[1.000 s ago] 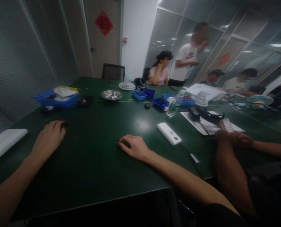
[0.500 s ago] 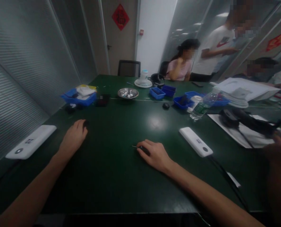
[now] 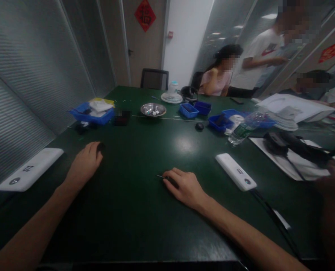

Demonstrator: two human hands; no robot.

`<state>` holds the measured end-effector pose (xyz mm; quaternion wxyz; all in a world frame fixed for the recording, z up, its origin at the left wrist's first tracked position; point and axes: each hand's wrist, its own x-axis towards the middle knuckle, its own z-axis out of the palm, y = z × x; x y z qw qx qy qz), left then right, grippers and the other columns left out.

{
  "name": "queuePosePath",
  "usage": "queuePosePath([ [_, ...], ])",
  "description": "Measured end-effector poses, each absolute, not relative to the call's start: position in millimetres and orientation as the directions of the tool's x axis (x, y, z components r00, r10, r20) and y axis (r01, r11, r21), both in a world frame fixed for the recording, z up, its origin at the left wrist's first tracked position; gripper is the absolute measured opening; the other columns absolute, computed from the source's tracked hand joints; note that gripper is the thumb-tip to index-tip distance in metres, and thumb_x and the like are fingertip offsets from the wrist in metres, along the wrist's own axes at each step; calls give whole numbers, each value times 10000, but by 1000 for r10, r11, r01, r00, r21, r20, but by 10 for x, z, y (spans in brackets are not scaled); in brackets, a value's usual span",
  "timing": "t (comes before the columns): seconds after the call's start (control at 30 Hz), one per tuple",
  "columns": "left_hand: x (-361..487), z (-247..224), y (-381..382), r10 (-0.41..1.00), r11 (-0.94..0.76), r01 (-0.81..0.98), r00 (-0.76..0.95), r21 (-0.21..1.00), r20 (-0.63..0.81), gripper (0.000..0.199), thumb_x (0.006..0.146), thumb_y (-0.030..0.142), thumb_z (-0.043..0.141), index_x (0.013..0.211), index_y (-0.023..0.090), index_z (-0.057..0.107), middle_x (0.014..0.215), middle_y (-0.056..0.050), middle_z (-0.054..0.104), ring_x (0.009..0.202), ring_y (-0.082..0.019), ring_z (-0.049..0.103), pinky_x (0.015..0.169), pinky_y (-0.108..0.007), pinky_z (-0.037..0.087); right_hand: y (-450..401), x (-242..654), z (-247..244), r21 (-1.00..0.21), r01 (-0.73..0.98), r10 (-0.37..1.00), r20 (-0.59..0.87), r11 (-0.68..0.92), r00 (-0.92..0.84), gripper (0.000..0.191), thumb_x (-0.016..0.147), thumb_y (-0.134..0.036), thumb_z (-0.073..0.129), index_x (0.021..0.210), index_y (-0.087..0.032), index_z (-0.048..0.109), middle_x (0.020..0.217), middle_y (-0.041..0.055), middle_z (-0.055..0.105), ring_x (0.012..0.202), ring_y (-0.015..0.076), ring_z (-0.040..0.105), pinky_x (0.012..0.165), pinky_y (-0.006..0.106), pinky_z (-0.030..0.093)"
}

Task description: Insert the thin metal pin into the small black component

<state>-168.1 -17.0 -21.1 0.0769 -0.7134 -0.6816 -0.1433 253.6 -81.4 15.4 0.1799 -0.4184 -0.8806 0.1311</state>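
My left hand [image 3: 84, 162] rests on the green table, its fingers curled round a dark rounded object [image 3: 100, 147] that mostly hides behind them; its kind does not show. To the right and nearer me, my right hand [image 3: 186, 187] lies low over the tabletop. It is closed on a small screwdriver [image 3: 171, 181] with a black handle, whose thin metal shaft points left. The two hands are well apart. Left of my left hand lies a white power bank-like device [image 3: 33, 169]; a second white device [image 3: 235, 172] lies beyond my right hand.
Further back on the table [image 3: 133, 222] stand a metal bowl [image 3: 153, 115] with small pieces, blue trays [image 3: 99, 119], a black mouse-like object [image 3: 199, 126] and a plastic bottle [image 3: 239, 133]. At right, a black headset-like device [image 3: 299, 148] lies on a white board. Several people are beyond.
The view has shifted slightly, so the table things sit a little differently in frame. Both hands stay in nearly the same place and keep their holds.
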Motion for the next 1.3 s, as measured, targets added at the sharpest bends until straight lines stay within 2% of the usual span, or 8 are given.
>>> queuePosePath([
  [0.27,-1623,-87,-259,958,-71,995,48,71,283,498,1035,327,361,1424,71,539,1422,-220,579,1220,-372,619,1033,-513,508,-905,2494,188,-333,684,759,226,649,-610,259,1071,-360,498,1222,-227,661,1074,49,693,783,143,645,697,273,467],
  [0.43,-1655,-66,-179,930,-195,971,140,135,340,418,1012,326,460,1341,133,632,1343,-162,661,1234,-331,626,1070,-474,492,-963,2497,159,-243,657,700,264,714,-663,268,1067,-367,505,1229,-217,657,1090,59,691,764,141,626,655,266,437],
  [0.6,-1492,-4,-59,930,-297,909,206,292,304,382,977,323,560,1305,183,696,1282,-111,717,1149,-302,680,1014,-443,534,-987,2502,126,-203,670,698,280,714,-659,269,1059,-371,521,1229,-215,659,1106,61,698,769,151,630,667,281,440],
  [0.7,-1194,71,-122,894,-444,796,364,411,261,371,984,338,578,1314,230,707,1290,-66,721,1104,-261,700,982,-412,556,-970,2506,127,-222,666,701,281,712,-655,269,1056,-370,528,1231,-214,658,1106,66,697,812,165,642,687,286,450],
  [0.77,-949,102,-204,841,-540,715,475,444,258,358,990,336,579,1311,248,710,1294,-47,722,1122,-248,695,990,-411,553,-947,2503,131,-241,657,699,280,714,-658,278,1062,-375,517,1235,-208,656,1102,69,694,838,172,649,700,288,457],
  [0.87,-628,94,-318,760,-643,610,580,463,292,327,987,296,584,1278,243,723,1266,-41,732,1153,-235,682,1019,-405,538,-902,2491,128,-252,658,704,284,709,-650,274,1061,-371,517,1235,-212,658,1096,68,694,866,181,656,722,294,462],
  [0.97,-469,59,-394,726,-679,551,601,486,333,318,985,262,578,1270,236,718,1263,-46,728,1150,-225,678,1030,-392,532,-859,2472,124,-243,663,706,277,708,-652,269,1050,-370,539,1238,-221,661,1101,65,697,871,184,656,729,298,459],
  [1.3,-462,64,-592,709,-695,534,621,481,334,285,997,305,585,1242,241,716,1207,-40,726,1055,-216,679,953,-362,541,-854,2411,116,-214,664,695,290,717,-658,271,1044,-361,544,1227,-205,670,1081,69,694,838,172,633,702,287,433],
])
